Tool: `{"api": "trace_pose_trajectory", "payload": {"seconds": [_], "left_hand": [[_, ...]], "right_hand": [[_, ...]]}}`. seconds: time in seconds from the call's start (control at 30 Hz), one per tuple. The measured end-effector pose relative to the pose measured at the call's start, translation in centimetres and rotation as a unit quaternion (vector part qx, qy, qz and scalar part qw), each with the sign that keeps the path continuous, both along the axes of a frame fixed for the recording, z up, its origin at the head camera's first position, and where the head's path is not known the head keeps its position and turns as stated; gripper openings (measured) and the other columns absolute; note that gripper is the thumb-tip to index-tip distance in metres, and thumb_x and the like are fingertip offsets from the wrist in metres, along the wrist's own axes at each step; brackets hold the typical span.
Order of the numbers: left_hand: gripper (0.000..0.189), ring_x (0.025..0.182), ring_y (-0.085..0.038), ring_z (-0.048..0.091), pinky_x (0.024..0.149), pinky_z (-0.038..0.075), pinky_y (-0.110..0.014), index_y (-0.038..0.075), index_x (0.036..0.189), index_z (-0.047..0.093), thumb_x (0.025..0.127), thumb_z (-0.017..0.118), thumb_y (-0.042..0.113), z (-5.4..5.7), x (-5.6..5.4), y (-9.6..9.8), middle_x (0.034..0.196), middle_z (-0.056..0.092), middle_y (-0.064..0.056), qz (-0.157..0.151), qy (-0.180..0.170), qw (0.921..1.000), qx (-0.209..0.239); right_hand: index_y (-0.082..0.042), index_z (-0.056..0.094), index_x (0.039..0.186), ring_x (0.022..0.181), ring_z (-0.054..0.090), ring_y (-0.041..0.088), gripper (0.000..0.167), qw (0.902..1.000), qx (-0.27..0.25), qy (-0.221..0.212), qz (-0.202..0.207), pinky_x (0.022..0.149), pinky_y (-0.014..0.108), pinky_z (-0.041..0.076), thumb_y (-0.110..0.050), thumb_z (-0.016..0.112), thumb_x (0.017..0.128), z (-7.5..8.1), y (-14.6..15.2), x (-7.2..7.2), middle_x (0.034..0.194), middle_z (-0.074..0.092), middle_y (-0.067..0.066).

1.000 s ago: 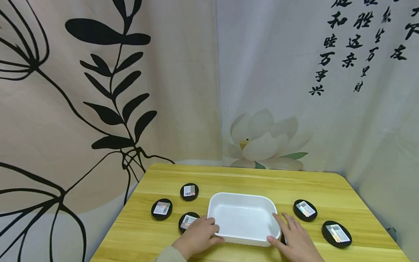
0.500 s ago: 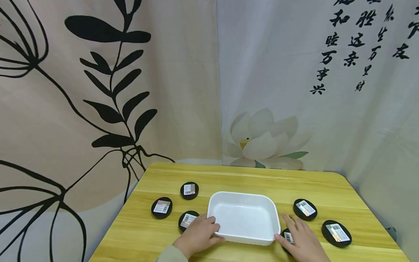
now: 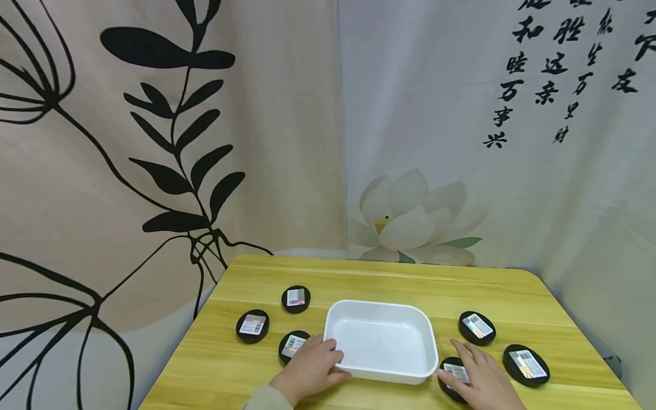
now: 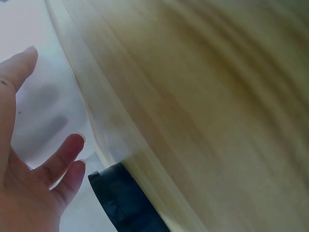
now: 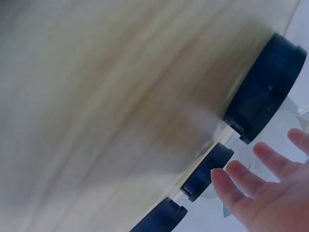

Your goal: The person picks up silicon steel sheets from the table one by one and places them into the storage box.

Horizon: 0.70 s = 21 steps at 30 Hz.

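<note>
A white rectangular tray sits mid-table. My left hand holds its near left corner, fingers at the rim and thumb along the front wall. In the left wrist view the same hand shows with its fingers apart. My right hand is off the tray, fingers spread and relaxed, over a round flat black case with a barcode label. The right wrist view shows that hand near thick black cases. Another black case lies partly hidden behind my left hand.
Two more black cases, one nearer and one farther back, lie left of the tray. On the right lie another case and a larger-looking one. A printed curtain hangs behind the wooden table.
My right hand has let go of the tray's right side and moved right, so the black case beside it now shows. The left hand and tray have stayed in place.
</note>
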<state>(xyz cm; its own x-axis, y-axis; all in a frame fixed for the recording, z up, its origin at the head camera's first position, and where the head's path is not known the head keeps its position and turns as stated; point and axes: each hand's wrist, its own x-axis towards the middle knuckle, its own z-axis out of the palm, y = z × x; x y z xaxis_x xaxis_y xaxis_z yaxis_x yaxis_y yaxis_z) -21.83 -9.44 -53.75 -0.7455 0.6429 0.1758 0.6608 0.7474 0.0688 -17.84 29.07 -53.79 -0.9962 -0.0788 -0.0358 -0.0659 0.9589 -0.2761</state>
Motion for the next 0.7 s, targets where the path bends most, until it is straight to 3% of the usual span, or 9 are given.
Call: {"api": "trace_pose_trajectory", "payload": {"seconds": [0.7], "left_hand": [[0.041,0.083,-0.010,0.048,0.094,0.047,-0.037,0.029,0.074,0.053,0.092,0.057,0.066,-0.2,0.0,0.0,0.081,0.048,0.015,0.004,-0.005,1.0000,-0.002]], "right_hand": [[0.001,0.049,0.143,0.115,0.056,0.048,0.111,0.9969,0.011,-0.076,-0.013,0.094,0.070,0.044,-0.083,0.066,0.071,-0.3,1.4,-0.2,0.129,0.057,0.027]]}}
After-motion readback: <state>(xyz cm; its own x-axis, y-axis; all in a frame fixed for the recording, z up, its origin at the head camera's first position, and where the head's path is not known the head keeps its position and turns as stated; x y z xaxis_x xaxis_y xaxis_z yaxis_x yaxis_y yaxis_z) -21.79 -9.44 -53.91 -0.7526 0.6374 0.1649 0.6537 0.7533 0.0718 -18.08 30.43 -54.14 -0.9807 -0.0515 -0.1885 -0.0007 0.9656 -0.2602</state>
